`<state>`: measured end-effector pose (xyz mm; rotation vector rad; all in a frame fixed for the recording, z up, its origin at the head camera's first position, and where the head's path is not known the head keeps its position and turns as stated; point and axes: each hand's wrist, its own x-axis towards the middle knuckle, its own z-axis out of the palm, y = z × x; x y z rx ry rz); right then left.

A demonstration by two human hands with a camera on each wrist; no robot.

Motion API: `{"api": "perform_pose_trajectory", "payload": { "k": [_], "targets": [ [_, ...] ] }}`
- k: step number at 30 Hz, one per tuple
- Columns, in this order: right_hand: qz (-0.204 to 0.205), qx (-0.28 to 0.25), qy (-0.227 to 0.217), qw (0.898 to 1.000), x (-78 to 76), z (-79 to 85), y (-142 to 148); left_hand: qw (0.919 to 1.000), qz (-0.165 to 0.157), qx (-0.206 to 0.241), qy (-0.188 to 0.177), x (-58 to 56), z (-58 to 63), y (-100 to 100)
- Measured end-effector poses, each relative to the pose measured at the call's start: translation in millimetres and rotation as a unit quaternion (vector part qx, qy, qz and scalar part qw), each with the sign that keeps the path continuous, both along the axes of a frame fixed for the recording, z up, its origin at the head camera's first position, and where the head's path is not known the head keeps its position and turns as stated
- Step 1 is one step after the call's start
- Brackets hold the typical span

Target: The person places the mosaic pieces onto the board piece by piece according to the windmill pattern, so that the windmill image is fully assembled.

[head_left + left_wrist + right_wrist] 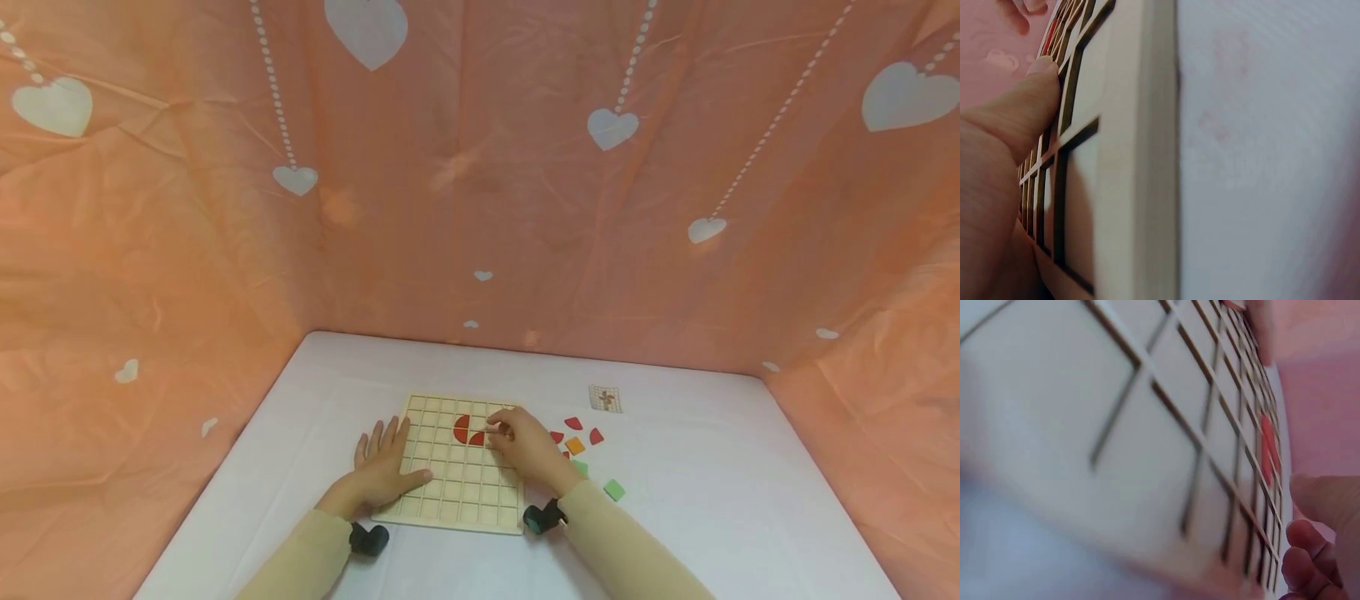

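Observation:
A pale wooden grid board lies on the white table, with red quarter-round pieces in cells of its upper middle part. My left hand rests spread on the board's left edge; its thumb lies over the grid in the left wrist view. Over the right part of the board, my right hand has its fingers bent near the red pieces. In the right wrist view its thumb and curled fingertips show beside the grid. Whether a piece sits between them cannot be made out.
Right of the board lie several loose red pieces, an orange square and green squares. A small pattern card lies farther back. An orange curtain with white hearts surrounds the table's back and sides.

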<state>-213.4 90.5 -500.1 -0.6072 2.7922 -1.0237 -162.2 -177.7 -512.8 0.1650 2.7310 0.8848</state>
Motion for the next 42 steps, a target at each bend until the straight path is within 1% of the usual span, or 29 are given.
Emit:
{"api": "perform_pose_trajectory", "payload": {
  "k": [3, 6, 10, 12, 14, 17, 19, 21, 26, 31, 34, 39, 42],
  "targets": [
    [-0.024, -0.017, 0.007, 1.000, -2.3, 1.3, 15, 1.0000, 0.000, -0.002, 0.001, -0.1, -0.1, -1],
    [-0.060, -0.020, 0.004, 0.998, -4.8, 0.7, 34, 1.0000, -0.002, -0.004, -0.003, -0.3, -0.6, -2],
    [-0.109, -0.031, -0.018, 0.993, -7.3, 0.8, 61, 1.0000, -0.005, -0.001, -0.001, -0.8, -1.3, -2],
    [-0.127, -0.048, -0.038, 0.990, -7.3, 1.4, 75, 1.0000, -0.005, 0.002, 0.001, -1.2, -1.8, -1],
    [-0.142, -0.054, -0.047, 0.987, -6.3, 2.3, 88, 1.0000, -0.005, 0.002, 0.002, -1.2, -2.4, -1],
    [-0.162, -0.058, -0.060, 0.983, -3.4, 3.6, 106, 1.0000, -0.004, 0.005, 0.003, -1.2, -2.5, -1],
    [-0.170, -0.045, -0.056, 0.983, -1.7, 4.2, 116, 1.0000, -0.004, 0.008, 0.002, -1.1, -2.0, 0],
    [-0.182, -0.036, -0.063, 0.981, -0.5, 3.6, 126, 0.9999, -0.004, 0.013, 0.000, -0.9, -1.4, 0],
    [-0.192, -0.015, -0.065, 0.979, -0.9, -0.5, 143, 0.9999, -0.005, 0.013, -0.001, -1.0, -0.9, -1],
    [-0.192, -0.008, -0.064, 0.979, 1.4, -3.5, 149, 1.0000, -0.005, 0.006, -0.002, -1.4, 0.0, 0],
    [-0.192, -0.017, -0.060, 0.979, 5.0, -4.0, 147, 1.0000, -0.004, 0.003, -0.003, -0.9, 1.1, 0],
    [-0.187, -0.055, -0.087, 0.977, 10.0, -4.3, 140, 1.0000, -0.005, 0.007, -0.002, -1.0, 1.7, 0],
    [-0.174, -0.061, -0.088, 0.979, 11.2, -4.0, 136, 1.0000, -0.006, 0.007, -0.002, -1.2, 1.2, 1]
  ]
}}
